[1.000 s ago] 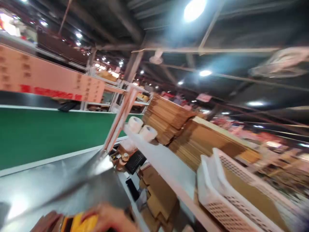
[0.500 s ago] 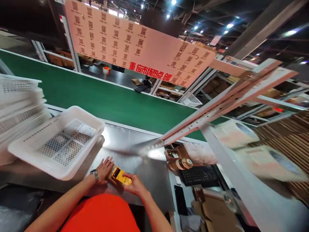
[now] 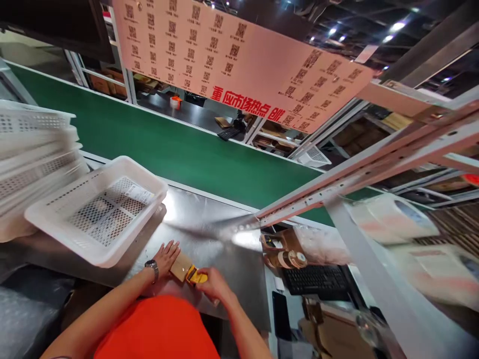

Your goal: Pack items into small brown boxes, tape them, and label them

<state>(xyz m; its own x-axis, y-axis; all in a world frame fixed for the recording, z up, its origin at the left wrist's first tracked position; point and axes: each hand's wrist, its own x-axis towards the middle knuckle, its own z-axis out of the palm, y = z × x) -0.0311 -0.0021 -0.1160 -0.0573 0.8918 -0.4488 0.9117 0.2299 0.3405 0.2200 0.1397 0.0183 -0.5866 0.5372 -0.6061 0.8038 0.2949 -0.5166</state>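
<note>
Clasps a yellow handheld tool (image 3: 198, 277) in the right hand (image 3: 216, 285), against a small brown package (image 3: 180, 266) between the 2 hands, laying the left hand (image 3: 166, 257) open along the package's left end, with 1 white basket (image 3: 95, 256) left of that hand and a black keyboard (image 3: 317, 285) right of the other.

On the shiny metal desk (image 3: 204, 209): a white basket (image 3: 67, 242) toward the left, open side up, and a small carton (image 3: 180, 267) flat near the front edge. On the lower shelf (image 3: 294, 304) at right: a keyboard (image 3: 314, 283) and a phone (image 3: 281, 315). On the upper shelf (image 3: 387, 279): blurred rolls (image 3: 381, 219).
</note>
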